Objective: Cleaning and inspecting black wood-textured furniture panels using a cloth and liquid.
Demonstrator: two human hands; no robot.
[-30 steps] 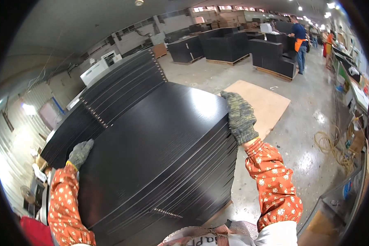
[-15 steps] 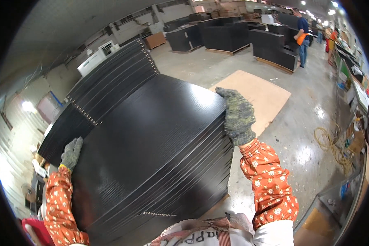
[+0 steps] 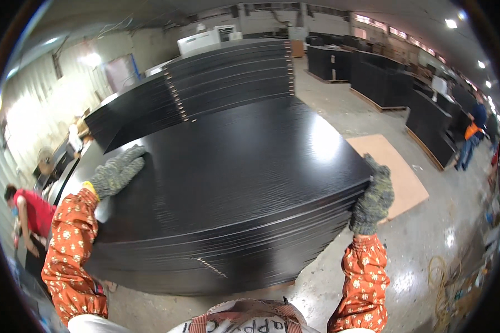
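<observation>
A tall stack of large black panels (image 3: 233, 166) stands right in front of me, its top one glossy with a faint grain. My left hand (image 3: 118, 171), in a grey-green knitted glove, lies on the left part of the top panel with its fingers stretched out. At the right front corner, my right hand (image 3: 373, 197), gloved the same way, is closed along the edge of the top panel. Its fingertips are partly hidden by that edge. Below, the layered edges of the other panels show along the near side.
Behind stands another stack of black panels (image 3: 233, 72) with light dots along its edges. A tan board (image 3: 403, 177) lies on the floor at right. A person in red (image 3: 36, 213) bends at left; another in blue (image 3: 475, 125) stands far right near black cabinets (image 3: 380, 80).
My view has turned left, so the stack sits more squarely before me. My left hand has moved farther onto the top panel; my right hand stays at its right edge.
</observation>
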